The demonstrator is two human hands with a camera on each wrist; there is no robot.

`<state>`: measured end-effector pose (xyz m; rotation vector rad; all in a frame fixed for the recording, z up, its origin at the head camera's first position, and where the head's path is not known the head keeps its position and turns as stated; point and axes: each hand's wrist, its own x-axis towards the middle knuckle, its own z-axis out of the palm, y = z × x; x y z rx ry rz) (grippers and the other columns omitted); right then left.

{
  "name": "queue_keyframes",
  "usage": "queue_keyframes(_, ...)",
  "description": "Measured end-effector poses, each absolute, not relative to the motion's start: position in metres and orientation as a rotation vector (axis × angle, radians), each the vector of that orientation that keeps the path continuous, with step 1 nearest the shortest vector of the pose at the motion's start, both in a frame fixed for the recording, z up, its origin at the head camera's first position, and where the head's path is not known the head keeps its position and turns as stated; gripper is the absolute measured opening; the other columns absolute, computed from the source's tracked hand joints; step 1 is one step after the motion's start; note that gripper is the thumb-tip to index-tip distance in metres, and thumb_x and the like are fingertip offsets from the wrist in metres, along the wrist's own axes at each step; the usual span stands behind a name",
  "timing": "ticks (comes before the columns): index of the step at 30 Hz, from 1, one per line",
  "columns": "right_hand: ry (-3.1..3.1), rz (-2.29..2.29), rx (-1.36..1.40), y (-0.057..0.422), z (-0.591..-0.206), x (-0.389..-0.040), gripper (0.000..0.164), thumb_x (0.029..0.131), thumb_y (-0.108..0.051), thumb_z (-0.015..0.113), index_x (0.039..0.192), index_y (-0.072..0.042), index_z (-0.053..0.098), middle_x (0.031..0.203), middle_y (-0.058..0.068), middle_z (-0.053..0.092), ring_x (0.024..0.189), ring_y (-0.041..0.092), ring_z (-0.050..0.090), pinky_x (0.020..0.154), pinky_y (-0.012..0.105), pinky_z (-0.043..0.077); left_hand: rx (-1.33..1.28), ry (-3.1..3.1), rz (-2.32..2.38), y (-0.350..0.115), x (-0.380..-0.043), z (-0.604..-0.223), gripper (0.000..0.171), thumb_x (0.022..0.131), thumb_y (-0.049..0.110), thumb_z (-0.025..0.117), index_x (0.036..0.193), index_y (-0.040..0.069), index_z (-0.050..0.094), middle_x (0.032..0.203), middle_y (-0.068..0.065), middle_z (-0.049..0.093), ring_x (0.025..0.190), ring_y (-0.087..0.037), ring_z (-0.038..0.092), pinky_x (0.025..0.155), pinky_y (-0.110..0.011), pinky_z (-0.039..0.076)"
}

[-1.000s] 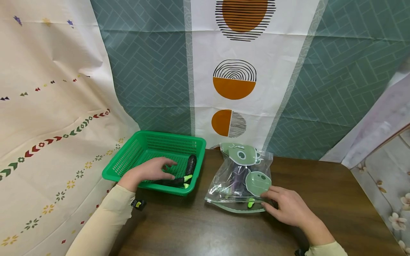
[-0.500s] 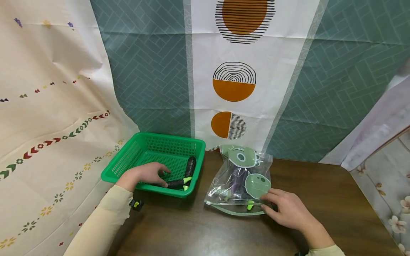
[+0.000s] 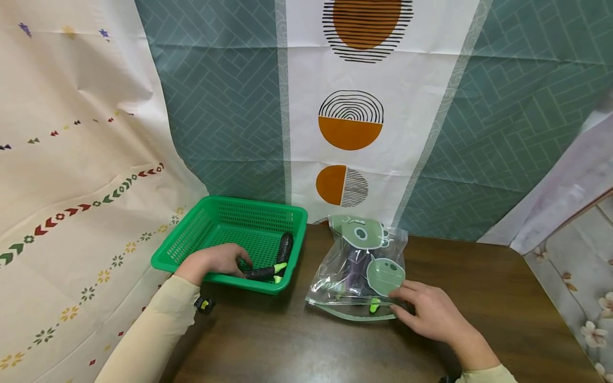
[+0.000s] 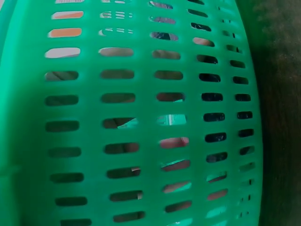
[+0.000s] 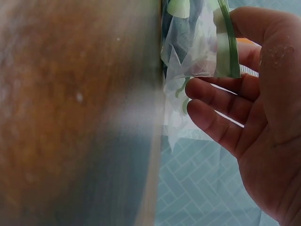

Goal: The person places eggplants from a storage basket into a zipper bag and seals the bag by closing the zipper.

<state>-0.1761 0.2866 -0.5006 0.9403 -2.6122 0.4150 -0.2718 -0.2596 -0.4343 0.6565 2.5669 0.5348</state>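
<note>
Inside the green basket [image 3: 225, 201], my left hand [image 3: 222, 259] has its curled fingers around the left end of a long black eggplant [image 3: 262, 273] with a bright green stem end. A second dark eggplant [image 3: 284, 247] lies along the basket's right wall. The basket's slotted wall [image 4: 141, 110] fills most of the left wrist view and hides the grip. To the right, my right hand [image 3: 431, 311] pinches the edge of a clear zip bag [image 3: 330, 271] between thumb and fingers; its ring and little fingers extend free. Purple and dark things with a green end show through the bag.
The brown wooden table [image 3: 287, 335] carries both basket and bag. Behind them hangs a patterned teal and white cloth [image 3: 306, 186]; a cream embroidered cloth [image 3: 72, 255] drapes along the left side. Floral cloth [image 3: 584, 298] lies beyond the right edge.
My left hand has come down into the basket and its fingers have closed in at the eggplant's left end. My right hand has stayed at the bag's edge.
</note>
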Motion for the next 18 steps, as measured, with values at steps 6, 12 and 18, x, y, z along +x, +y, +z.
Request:
queue_keyframes(6, -2.63, 0.418, 0.944, 0.2865, -0.5011, -0.1765, 0.02, 0.092, -0.026, 0.089, 0.111, -0.027, 0.083, 0.106, -0.017, 0.071, 0.089, 0.002, 0.069, 0.074, 0.036, 0.062, 0.642, 2.574, 0.527, -0.2612, -0.2738, -0.4393, 0.025, 0.095, 0.017, 0.089, 0.119, 0.013, 0.086, 0.125, -0.004, 0.078, 0.105, -0.021, 0.072, 0.086, -0.04, 0.061)
queue_keyframes(12, -2.655, 0.417, 0.938, 0.2873, -0.4997, -0.1758, 0.019, 0.093, -0.027, 0.089, 0.111, -0.026, 0.083, 0.105, -0.016, 0.072, 0.088, 0.002, 0.068, 0.074, 0.036, 0.062, 0.667, 2.57, 0.523, -0.2601, -0.275, -0.4403, 0.021, 0.095, 0.017, 0.089, 0.116, 0.012, 0.087, 0.121, -0.004, 0.079, 0.106, -0.022, 0.073, 0.087, -0.041, 0.062)
queue_keyframes(18, -2.645, 0.416, 0.95, 0.2876, -0.4994, -0.1762, 0.019, 0.093, -0.026, 0.089, 0.11, -0.025, 0.083, 0.103, -0.016, 0.07, 0.085, 0.003, 0.067, 0.072, 0.034, 0.06, 0.718, 2.563, 0.518, -0.2594, -0.2748, -0.4397, 0.021, 0.096, 0.016, 0.088, 0.116, 0.01, 0.086, 0.119, -0.004, 0.079, 0.103, -0.019, 0.074, 0.084, -0.039, 0.062)
